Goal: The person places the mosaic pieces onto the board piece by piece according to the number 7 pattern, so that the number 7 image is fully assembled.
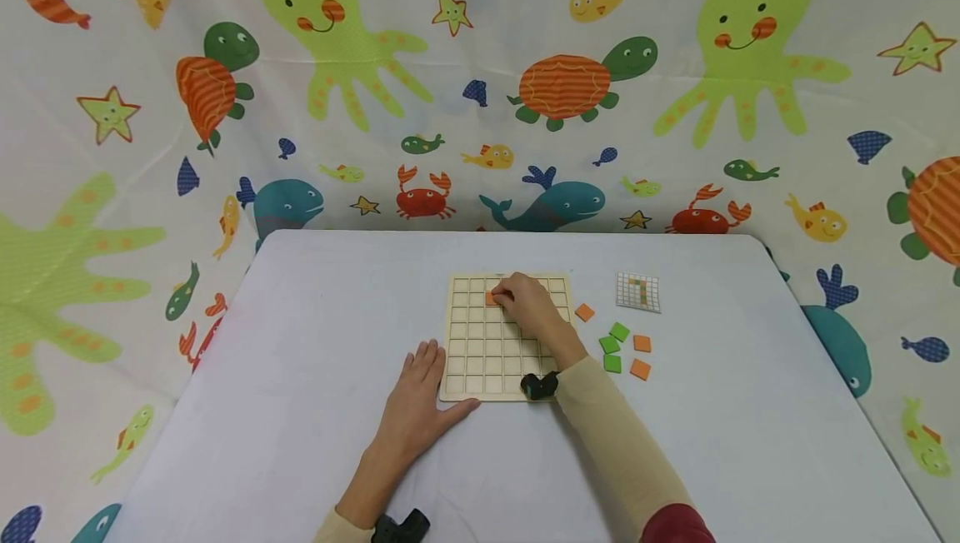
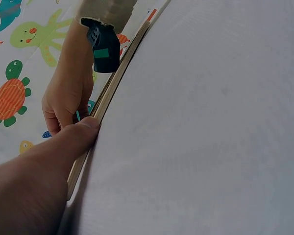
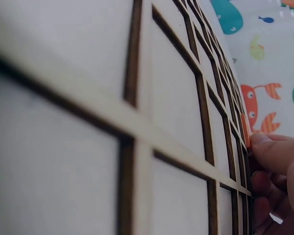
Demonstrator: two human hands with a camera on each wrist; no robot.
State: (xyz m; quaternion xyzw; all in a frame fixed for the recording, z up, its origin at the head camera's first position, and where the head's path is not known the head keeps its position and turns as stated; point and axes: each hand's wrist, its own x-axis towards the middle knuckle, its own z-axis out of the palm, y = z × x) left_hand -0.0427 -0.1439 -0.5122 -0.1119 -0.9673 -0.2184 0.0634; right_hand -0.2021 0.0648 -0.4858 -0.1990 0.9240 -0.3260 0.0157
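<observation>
1. Both hands are at a square wooden grid board, which lies on a white counter.
2. Left hand: thumb spread away from straight fingers. The fingers lie just beside the board's left edge; the thumb touches its near edge.
3. Right hand: over the board, thumb and fingertips pinching an orange tile at the second row from the far side, third column from the left. Fingers cover part of it, so I cannot tell whether it sits flat in its square.
4. Loose tiles, three green and three orange, lie on the counter to the board's right. Farther back is a small card with a coloured pattern.
5. Possible trouble: letting go at a slant could leave the tile propped on a ridge. If the left hand's touch slackened, a push could slide the board. The black wrist camera at the board's near edge might catch it, and the right sleeve, near the green tiles, could sweep them aside.
</observation>
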